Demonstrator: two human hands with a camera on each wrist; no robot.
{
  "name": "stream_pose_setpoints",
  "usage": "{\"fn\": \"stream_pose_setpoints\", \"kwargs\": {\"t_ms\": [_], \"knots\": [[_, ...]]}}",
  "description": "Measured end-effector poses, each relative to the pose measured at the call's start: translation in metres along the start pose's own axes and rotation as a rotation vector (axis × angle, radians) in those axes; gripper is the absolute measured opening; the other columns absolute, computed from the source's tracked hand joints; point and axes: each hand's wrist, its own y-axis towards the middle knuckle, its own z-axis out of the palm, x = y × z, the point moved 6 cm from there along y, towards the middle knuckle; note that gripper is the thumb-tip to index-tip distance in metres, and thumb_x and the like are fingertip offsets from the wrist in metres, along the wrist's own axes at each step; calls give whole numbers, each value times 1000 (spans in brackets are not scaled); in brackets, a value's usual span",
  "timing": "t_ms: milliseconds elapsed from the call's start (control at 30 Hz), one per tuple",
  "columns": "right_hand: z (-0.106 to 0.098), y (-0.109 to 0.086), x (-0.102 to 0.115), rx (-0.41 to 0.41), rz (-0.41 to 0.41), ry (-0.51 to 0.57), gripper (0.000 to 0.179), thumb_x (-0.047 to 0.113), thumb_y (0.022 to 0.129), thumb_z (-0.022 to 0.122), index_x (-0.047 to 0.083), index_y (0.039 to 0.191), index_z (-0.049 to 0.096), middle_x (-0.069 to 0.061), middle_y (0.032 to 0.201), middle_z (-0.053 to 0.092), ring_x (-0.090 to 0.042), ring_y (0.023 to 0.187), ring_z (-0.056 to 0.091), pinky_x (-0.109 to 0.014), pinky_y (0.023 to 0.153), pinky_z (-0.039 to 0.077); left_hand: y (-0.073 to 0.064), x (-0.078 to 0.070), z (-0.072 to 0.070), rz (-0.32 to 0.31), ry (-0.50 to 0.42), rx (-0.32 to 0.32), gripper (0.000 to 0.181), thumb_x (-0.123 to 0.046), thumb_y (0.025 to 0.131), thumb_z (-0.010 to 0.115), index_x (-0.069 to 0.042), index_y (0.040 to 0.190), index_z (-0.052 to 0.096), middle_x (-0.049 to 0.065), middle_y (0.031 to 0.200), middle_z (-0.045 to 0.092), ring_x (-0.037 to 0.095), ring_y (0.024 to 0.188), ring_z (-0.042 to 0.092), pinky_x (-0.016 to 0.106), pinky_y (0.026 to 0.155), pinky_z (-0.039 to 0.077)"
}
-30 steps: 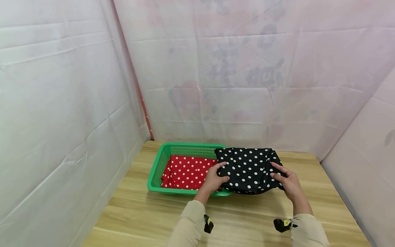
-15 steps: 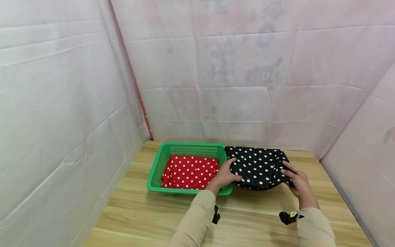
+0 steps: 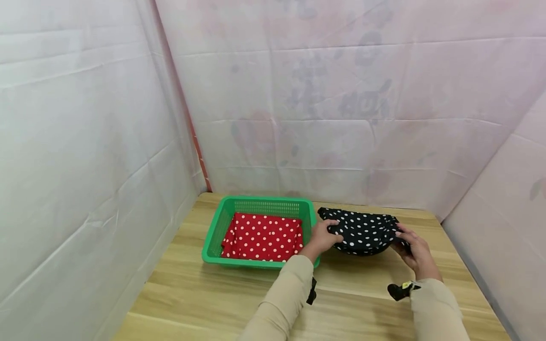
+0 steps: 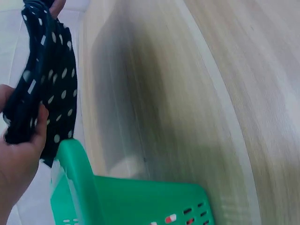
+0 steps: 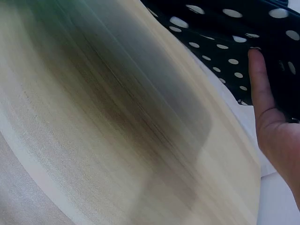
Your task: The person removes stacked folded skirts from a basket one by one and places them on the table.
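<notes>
A folded black cloth with white dots [image 3: 362, 232] hangs just above the table, right of a green plastic basket [image 3: 256, 263]. Its left end is pinched by my left hand [image 3: 323, 238], which is beside the basket's right rim. My right hand [image 3: 414, 253] grips the opposite end, thumb against the fabric in the right wrist view. Between the hands the cloth sags. In the left wrist view its folded layers [image 4: 58, 79] are seen edge-on above the basket rim [image 4: 77, 173]. A folded red cloth with white dots [image 3: 266, 237] lies inside the basket.
Light wood-grain table [image 3: 204, 303] under everything. Pale sheeting [image 3: 324, 142] rises behind the table and along both sides. A dark wrist strap piece [image 3: 400, 291] hangs by the right sleeve, another [image 3: 312, 291] by the left.
Both hands have carried the black cloth to the right, off the basket's right end. Its near face has tilted, so it looks narrower and more sagging. The red cloth stays in the basket.
</notes>
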Motion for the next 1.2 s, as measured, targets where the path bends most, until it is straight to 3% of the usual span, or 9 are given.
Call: {"fn": "stream_pose_setpoints", "kwargs": {"t_ms": [133,233,433,633,767,933,1067,1133,1200], "knots": [[4,4,0,109,15,155,42,-11,94,29,0,100,69,-10,102,63,-28,90,63,-41,77,52,1,-2,9,-61,-161,93,55,2,77,72,-10,128,56,6,114,55,18,72,59,42,70,53],[9,9,0,69,-16,116,42,-14,93,31,2,99,70,-6,100,62,-22,91,62,-39,76,52,1,-6,8,-79,-139,80,56,8,76,70,-8,128,55,8,113,55,17,62,58,42,66,53],[7,10,-10,-173,-27,-268,36,-14,90,42,12,97,67,3,106,48,-7,84,56,-26,72,52,0,-5,2,-119,150,-42,44,4,71,76,-6,113,65,7,114,58,14,55,44,27,50,42],[1,8,-16,-342,-48,-775,45,-10,88,44,-14,132,36,-25,122,38,-2,73,54,-21,67,51,3,1,6,-79,346,-73,41,1,68,77,-8,107,68,7,103,61,16,63,48,24,55,42],[-2,8,-11,-456,-70,-1059,48,-8,83,49,-20,128,38,-36,124,39,0,65,51,-20,60,51,7,4,7,-31,320,-51,45,5,71,69,-6,114,65,8,107,61,12,51,35,21,48,34],[2,9,-4,-458,-66,-1153,52,0,86,52,-15,133,38,-35,130,37,-13,80,54,-19,63,50,9,0,3,-3,209,-27,47,7,74,65,-3,120,61,11,120,58,13,49,34,23,47,33],[5,3,-1,-403,5,-1244,57,11,90,49,-12,138,30,-35,135,32,-38,109,46,-38,84,47,8,0,7,-51,183,31,46,-6,80,70,-6,125,59,9,126,53,20,86,56,28,64,45],[5,0,3,-396,37,-1336,59,16,89,48,-11,138,30,-37,133,32,-46,115,39,-50,91,40,6,1,11,-74,177,52,47,-11,80,72,-8,125,59,8,126,53,24,109,51,31,77,47],[4,-5,6,-412,62,-1409,61,18,86,49,-12,136,33,-38,130,35,-50,115,36,-55,93,35,4,1,14,-87,173,68,45,-13,81,72,-9,124,60,7,127,52,25,117,47,34,83,46]]}}
